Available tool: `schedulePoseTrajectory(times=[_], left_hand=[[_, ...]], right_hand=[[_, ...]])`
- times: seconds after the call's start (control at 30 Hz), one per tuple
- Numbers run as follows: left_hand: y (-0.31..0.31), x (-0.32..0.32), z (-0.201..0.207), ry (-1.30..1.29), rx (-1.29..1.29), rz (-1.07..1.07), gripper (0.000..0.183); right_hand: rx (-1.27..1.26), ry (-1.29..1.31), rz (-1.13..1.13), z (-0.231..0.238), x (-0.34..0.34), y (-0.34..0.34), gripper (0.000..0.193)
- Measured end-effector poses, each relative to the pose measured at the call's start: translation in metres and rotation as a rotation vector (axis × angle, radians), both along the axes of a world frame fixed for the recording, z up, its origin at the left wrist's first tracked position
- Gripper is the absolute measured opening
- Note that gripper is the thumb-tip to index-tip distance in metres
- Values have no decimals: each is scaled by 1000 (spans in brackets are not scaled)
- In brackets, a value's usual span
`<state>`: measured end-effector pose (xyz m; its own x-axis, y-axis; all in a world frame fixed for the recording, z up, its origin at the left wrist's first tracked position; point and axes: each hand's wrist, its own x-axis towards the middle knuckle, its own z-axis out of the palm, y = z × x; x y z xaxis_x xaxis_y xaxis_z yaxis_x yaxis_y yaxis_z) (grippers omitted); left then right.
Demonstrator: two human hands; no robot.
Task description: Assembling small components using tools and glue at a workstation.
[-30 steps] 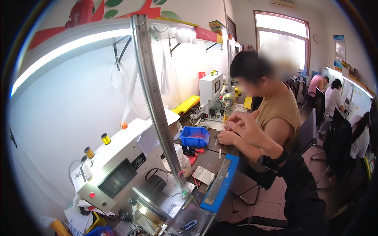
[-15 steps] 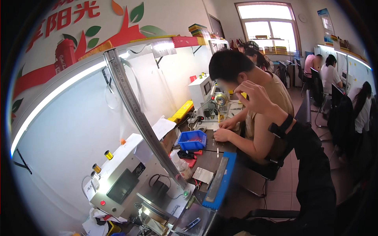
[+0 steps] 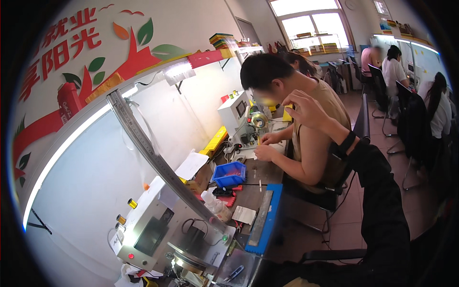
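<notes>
My right hand [image 3: 311,114] is raised in mid-air at the right of the middle, in front of a seated co-worker's shoulder. Its fingers are curved, with a gap between thumb and fingers, and nothing shows in them. A black band [image 3: 348,142] circles the wrist above a black sleeve [image 3: 377,191]. My left hand is not in view. At lower left stands a white machine [image 3: 136,244] with a dark screen and thread-like spools [image 3: 132,203] on top. A blue mat [image 3: 272,217] carries a grey metal bar [image 3: 259,222] on the bench beside it.
A blue bin [image 3: 229,174], a white bottle [image 3: 217,209], red-handled pliers [image 3: 237,225] and a blue cutter [image 3: 234,272] lie along the bench. A slanted metal post [image 3: 153,153] rises in front. The co-worker [image 3: 315,143] works at another machine; chairs and other people are at right.
The view has shifted, so the bench and co-worker appear slightly left and higher. My right hand stays raised, its fingers a little lower over the co-worker's shoulder.
</notes>
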<state>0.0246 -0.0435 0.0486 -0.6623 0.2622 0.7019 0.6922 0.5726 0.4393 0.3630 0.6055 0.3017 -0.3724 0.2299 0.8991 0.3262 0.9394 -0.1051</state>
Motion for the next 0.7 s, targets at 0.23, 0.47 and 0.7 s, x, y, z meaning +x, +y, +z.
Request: schedulePoseTrajectory(times=[0.23,0.47,0.7], left_hand=[[6,11,10,74,-63,-11,16],[19,29,31,-12,85,-98,15],[22,55,101,152,185,-139,10]], right_hand=[[-111,39,37,-6,15,6,11],[-192,-27,298,-4,-3,-41,19],[337,-255,665,51,58,-164,116]])
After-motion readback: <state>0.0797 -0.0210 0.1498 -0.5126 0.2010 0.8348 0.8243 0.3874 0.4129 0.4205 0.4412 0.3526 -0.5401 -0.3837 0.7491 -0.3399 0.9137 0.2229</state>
